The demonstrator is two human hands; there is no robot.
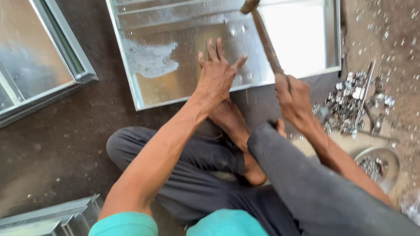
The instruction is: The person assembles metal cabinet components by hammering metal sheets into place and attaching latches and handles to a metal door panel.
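I sit cross-legged on the ground in dark trousers. A shiny sheet-metal panel (166, 87) with folded edges lies in front of me. My left hand (216, 74) presses flat on its near part, fingers spread. My right hand (294, 98) grips the wooden handle of a hammer (267, 41). The handle slants up and to the left over the panel, and the hammer head is cut off by the top edge of the view. My bare foot (227, 116) rests just below the panel's near edge.
Another metal panel (39, 65) lies at the far left. A folded metal piece (52, 216) is at the bottom left. A heap of small metal clips (350, 102) and a thin rod (365, 94) lie at the right, with a round tin of small parts (376, 164) below.
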